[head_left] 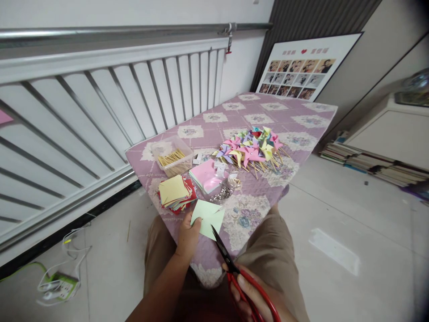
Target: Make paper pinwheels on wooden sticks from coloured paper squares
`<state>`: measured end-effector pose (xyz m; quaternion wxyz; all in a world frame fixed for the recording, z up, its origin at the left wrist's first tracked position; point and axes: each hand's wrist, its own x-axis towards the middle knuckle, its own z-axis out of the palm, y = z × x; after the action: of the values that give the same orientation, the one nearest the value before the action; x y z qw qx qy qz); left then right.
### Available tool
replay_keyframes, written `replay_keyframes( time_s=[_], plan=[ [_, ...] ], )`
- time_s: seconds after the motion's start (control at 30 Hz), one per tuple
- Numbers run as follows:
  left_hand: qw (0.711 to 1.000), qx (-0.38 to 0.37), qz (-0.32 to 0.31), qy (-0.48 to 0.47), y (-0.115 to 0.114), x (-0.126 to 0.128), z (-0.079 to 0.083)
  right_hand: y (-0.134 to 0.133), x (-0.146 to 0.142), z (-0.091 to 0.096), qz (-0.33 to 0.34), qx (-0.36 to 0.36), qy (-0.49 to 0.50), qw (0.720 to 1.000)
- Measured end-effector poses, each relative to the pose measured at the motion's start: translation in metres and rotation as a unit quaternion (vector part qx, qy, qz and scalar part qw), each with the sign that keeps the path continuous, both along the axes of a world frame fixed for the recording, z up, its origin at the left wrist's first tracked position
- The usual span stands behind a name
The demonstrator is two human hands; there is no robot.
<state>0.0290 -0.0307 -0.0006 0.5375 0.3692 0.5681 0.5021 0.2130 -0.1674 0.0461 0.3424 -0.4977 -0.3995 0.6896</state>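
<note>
Between thumb and fingers, my left hand (188,233) grips a pale green square of paper (209,213) by its left edge. A slit runs in from the paper's upper right corner. My right hand (250,290) is wrapped round the red handles of a pair of scissors (226,252). The black blades look closed or nearly so, their tips at the paper's lower edge; whether they touch it I cannot tell. Just beyond my left hand lies a stack of cut paper squares (174,190), yellow on top with red and other colours below.
A clear plastic box (172,156) holds thin wooden sticks. Near it are pink paper sheets (206,174), a pile of small metal pieces (224,193) and a heap of finished paper pinwheels (251,150). A radiator (110,98) stands along the table's left side.
</note>
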Motion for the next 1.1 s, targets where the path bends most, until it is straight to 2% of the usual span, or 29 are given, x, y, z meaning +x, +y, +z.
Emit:
replay_keyframes(
  time_s=[0.17, 0.43, 0.6, 0.9, 1.1],
  plan=[
    [0.999, -0.008, -0.004, 0.034, 0.0, 0.0, 0.003, 0.006, -0.004, 0.001, -0.011, -0.03, 0.03, 0.999],
    [0.999, -0.014, -0.016, 0.025, -0.001, 0.001, 0.008, 0.009, -0.021, -0.004, -0.036, -0.055, 0.053, 0.996],
    [0.999, -0.01, -0.017, 0.034, -0.001, 0.001, 0.008, 0.012, -0.02, -0.003, -0.041, -0.055, 0.048, 0.996],
    [0.999, -0.007, -0.024, 0.032, -0.002, 0.001, 0.01, 0.015, -0.015, -0.019, -0.013, -0.041, 0.021, 0.999],
    [0.999, -0.009, -0.026, 0.029, -0.002, 0.001, 0.01, 0.017, -0.016, -0.016, -0.01, -0.037, 0.013, 0.999]
  ],
)
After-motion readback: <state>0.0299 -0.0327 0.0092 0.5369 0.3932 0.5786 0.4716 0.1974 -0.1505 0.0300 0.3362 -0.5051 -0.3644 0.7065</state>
